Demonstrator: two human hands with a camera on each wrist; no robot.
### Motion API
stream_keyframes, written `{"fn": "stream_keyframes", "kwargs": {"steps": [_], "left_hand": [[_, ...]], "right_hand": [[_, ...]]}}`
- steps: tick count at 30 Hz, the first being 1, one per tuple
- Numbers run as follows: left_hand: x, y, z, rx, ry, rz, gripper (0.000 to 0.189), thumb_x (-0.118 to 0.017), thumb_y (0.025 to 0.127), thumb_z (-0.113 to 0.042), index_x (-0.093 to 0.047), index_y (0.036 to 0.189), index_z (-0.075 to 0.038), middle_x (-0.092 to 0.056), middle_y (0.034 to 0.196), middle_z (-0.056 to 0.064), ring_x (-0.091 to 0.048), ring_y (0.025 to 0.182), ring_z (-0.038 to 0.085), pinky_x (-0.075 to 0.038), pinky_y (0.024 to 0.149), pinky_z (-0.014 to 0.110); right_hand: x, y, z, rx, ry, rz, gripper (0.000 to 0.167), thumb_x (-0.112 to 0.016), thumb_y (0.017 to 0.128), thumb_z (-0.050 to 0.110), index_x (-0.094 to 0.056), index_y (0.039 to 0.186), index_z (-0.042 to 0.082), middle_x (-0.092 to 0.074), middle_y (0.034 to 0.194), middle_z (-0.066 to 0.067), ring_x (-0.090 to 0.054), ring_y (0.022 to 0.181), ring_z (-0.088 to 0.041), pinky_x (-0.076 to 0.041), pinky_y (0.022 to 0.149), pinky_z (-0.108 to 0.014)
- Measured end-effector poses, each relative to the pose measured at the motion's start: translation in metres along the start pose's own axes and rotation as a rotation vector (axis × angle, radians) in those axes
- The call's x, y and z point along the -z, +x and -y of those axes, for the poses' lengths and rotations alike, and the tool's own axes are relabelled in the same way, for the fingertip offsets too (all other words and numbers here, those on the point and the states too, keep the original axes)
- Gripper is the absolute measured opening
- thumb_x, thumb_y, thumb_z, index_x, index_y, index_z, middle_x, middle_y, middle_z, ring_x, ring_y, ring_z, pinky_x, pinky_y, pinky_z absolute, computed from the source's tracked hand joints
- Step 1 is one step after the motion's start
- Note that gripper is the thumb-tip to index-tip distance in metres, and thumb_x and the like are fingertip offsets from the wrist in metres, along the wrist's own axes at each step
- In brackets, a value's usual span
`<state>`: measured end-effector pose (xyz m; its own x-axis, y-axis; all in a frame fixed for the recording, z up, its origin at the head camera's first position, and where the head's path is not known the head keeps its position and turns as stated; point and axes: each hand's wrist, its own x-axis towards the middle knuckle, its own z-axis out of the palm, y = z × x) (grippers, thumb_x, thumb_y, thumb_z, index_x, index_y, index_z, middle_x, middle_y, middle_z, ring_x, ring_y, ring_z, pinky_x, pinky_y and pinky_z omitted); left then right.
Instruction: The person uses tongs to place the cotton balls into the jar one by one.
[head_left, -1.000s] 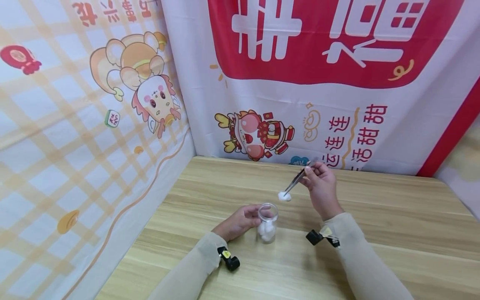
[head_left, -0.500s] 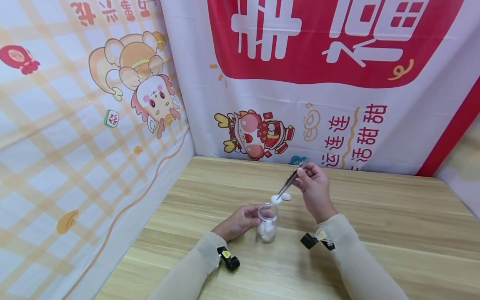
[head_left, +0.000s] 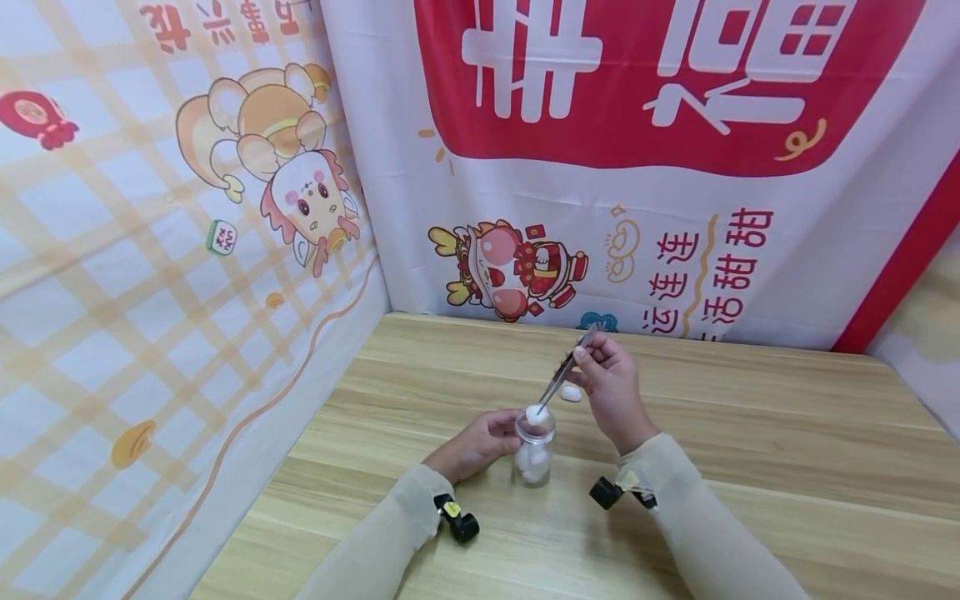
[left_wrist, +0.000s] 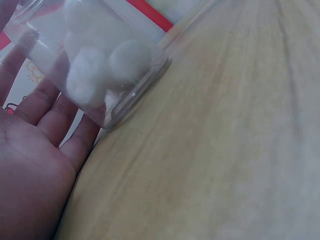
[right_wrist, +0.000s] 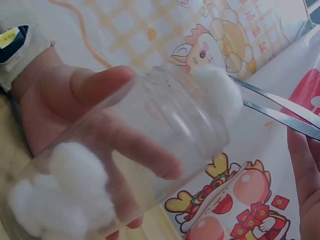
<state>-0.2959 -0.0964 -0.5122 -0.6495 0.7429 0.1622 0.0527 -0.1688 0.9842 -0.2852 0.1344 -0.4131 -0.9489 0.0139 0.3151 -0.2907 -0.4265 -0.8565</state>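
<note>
My left hand (head_left: 476, 447) holds a clear, open-topped jar (right_wrist: 195, 136) upright on the table, thumb and fingers around its side. Several white cotton balls (right_wrist: 75, 175) lie in its lower part, also showing through the wall in the left wrist view. My right hand (head_left: 613, 390) pinches metal tweezers (head_left: 564, 372), slanting down to the left. Between their tips is a cotton ball (right_wrist: 219, 92), right at the jar's mouth. Another cotton ball (head_left: 571, 393) lies on the table just behind the jar, near the right hand.
The wood-grain table (head_left: 787, 433) ends at a printed cloth backdrop (head_left: 645, 192) behind. A checked cloth wall (head_left: 150, 333) borders it on the left. Both wrists carry black camera mounts (head_left: 459, 521).
My right hand has moved left and toward me, carrying the cotton ball in the tweezers to the jar's mouth. The second cotton ball came into sight behind. My left hand and the jar stay put.
</note>
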Motion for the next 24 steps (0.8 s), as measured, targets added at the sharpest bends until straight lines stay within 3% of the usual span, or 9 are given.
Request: {"fn": "stream_keyframes", "kwargs": {"steps": [8, 18, 24], "left_hand": [[-0.001, -0.002, 0.0, 0.039, -0.005, -0.023, 0.079, -0.074, 0.083, -0.043, -0.043, 0.145, -0.004, -0.051, 0.141, 0.011, -0.046, 0.131, 0.025, -0.034, 0.11, 0.037], [0.0, -0.003, 0.003, -0.016, 0.048, -0.036, 0.087, -0.075, 0.081, -0.046, -0.042, 0.142, 0.006, -0.053, 0.138, 0.017, -0.05, 0.125, 0.026, -0.037, 0.107, 0.038], [-0.001, 0.0, 0.001, -0.017, 0.01, 0.01, 0.073, -0.071, 0.087, -0.041, -0.045, 0.143, -0.003, -0.055, 0.138, 0.014, -0.042, 0.134, 0.026, -0.031, 0.111, 0.039]], "right_hand": [[-0.002, -0.003, -0.008, -0.03, -0.043, 0.013, 0.016, -0.062, 0.096, 0.008, -0.052, 0.104, -0.002, -0.059, 0.09, -0.008, -0.064, 0.084, -0.019, -0.058, 0.078, -0.039], [0.005, -0.004, -0.017, -0.048, -0.073, 0.036, 0.014, -0.061, 0.096, 0.006, -0.053, 0.106, 0.0, -0.057, 0.093, -0.01, -0.063, 0.085, -0.021, -0.057, 0.08, -0.04], [0.009, -0.005, -0.016, -0.052, -0.09, 0.029, 0.016, -0.061, 0.096, 0.008, -0.053, 0.108, 0.0, -0.056, 0.095, -0.011, -0.062, 0.087, -0.021, -0.057, 0.081, -0.04]]}}
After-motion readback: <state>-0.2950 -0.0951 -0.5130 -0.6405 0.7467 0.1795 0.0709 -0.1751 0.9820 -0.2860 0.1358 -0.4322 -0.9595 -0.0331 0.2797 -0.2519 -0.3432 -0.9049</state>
